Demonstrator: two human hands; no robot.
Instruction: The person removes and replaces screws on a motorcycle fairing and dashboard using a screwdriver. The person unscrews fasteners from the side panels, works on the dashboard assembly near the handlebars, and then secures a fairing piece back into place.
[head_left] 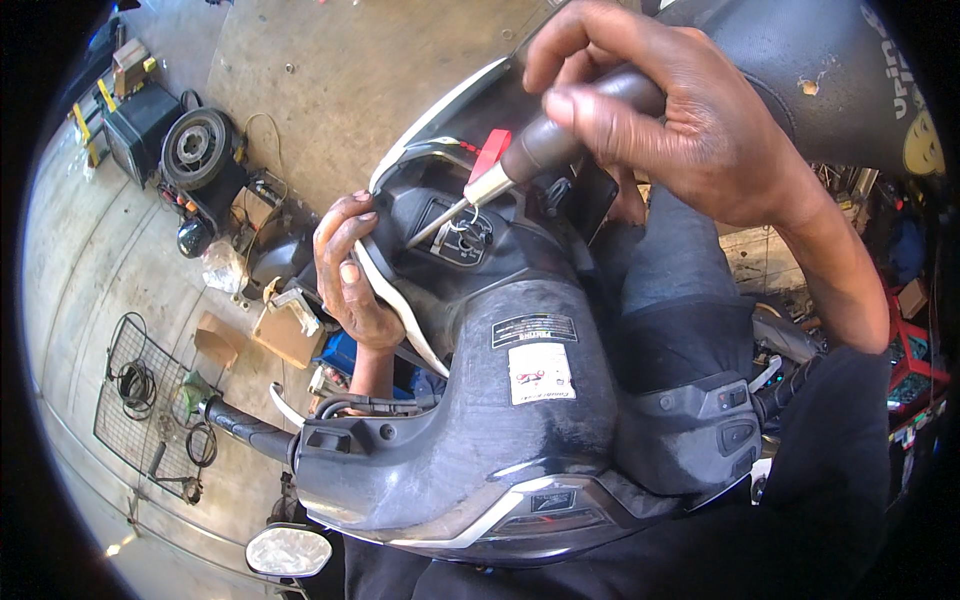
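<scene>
I look down on a dark grey scooter front body [520, 420] with handlebars. My right hand [690, 110] is shut on a screwdriver [520, 160] with a dark handle and a metal shaft. Its tip points down-left into the recess around the key lock [462, 238] of the inner panel. My left hand [348, 270] grips the left edge of that panel, fingers curled over the white trim [400, 310]. A red tab [490, 153] sticks up just behind the screwdriver's collar. A black seat [800, 70] fills the upper right.
On the concrete floor at left lie a small wheel [197, 148], a black box [135, 125], cardboard pieces [285, 330], a wire rack [140, 400] with cables. The left handlebar grip [245, 428] and a round mirror [288, 550] stick out low left. Red crates [910, 360] stand at right.
</scene>
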